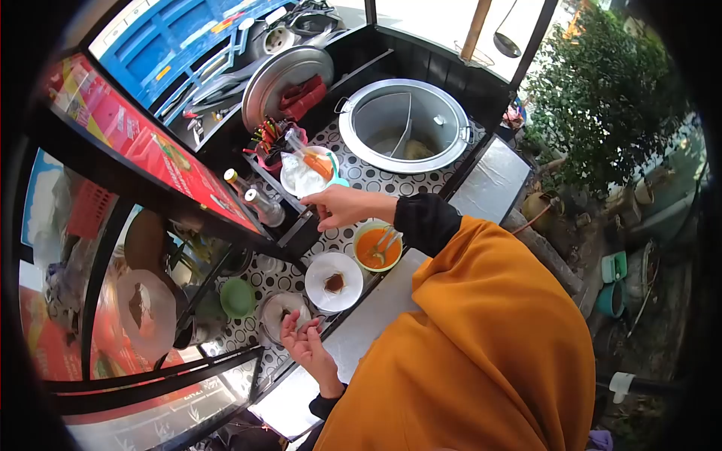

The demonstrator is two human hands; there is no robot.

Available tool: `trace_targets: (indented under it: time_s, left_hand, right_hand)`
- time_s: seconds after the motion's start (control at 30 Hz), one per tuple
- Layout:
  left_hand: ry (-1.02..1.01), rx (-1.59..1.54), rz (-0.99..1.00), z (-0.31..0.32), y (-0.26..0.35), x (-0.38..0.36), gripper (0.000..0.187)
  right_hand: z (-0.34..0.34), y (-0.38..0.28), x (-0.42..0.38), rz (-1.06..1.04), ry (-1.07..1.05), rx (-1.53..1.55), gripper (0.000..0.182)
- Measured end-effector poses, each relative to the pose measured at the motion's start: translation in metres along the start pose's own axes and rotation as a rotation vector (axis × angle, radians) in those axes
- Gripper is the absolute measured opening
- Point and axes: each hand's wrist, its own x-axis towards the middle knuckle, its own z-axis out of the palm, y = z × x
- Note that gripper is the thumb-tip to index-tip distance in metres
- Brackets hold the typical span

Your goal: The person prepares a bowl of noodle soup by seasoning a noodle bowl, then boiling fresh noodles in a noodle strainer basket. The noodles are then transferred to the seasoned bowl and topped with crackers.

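My right hand (344, 207) reaches over the counter just below a white tub (307, 174), its index finger stretched out and other fingers bent down. I see nothing held in it. The tub holds white stuff, an orange-handled item and a teal-edged one. My left hand (307, 347) is palm up with loosely curved, parted fingers. It lies beside a bowl lined with clear plastic (281, 314), partly covering it. Between the hands stands a white bowl (322, 299) with a brown dab inside. Near my right wrist, a bowl of orange sauce (378, 245) holds metal spoons.
A large divided metal pot (406, 159) sits in the far right of the patterned counter. Bottles (262, 204) stand by a black frame edge. A big round lid (265, 84) with a red cloth leans behind. A green bowl (238, 298) lies to the left.
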Motion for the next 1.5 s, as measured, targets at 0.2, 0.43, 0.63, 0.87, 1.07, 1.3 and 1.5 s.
trace_targets:
  time_s: [0.2,0.43,0.63,0.87,1.07,1.3,1.5]
  left_hand:
    - [-0.188,0.093,0.242,0.044,0.045,0.028,0.043]
    - [-0.089,-0.035,0.774,0.163,0.140,0.092,0.039]
    - [-0.551,-0.612,0.513,0.388,0.205,0.182,0.043]
    - [-0.700,0.129,0.555,0.695,0.169,0.248,0.094]
    - [-0.644,0.184,0.634,0.777,0.160,0.270,0.050]
    - [-0.138,0.129,1.221,0.786,0.211,0.283,0.021]
    - [-0.065,0.335,1.290,0.773,0.260,0.256,0.036]
  right_hand:
    - [0.044,0.007,0.021,-0.153,0.372,0.058,0.017]
    - [-0.062,-0.043,-0.092,-0.244,0.914,0.368,0.013]
    - [-0.146,0.018,-0.226,-0.112,1.107,0.518,0.007]
    - [-0.233,0.089,-0.336,0.074,1.071,0.612,0.012]
    - [-0.264,0.113,-0.373,0.114,1.054,0.652,0.013]
    - [-0.276,0.132,-0.374,0.088,1.024,0.659,0.013]
    - [-0.276,0.141,-0.365,0.153,0.944,0.750,0.013]
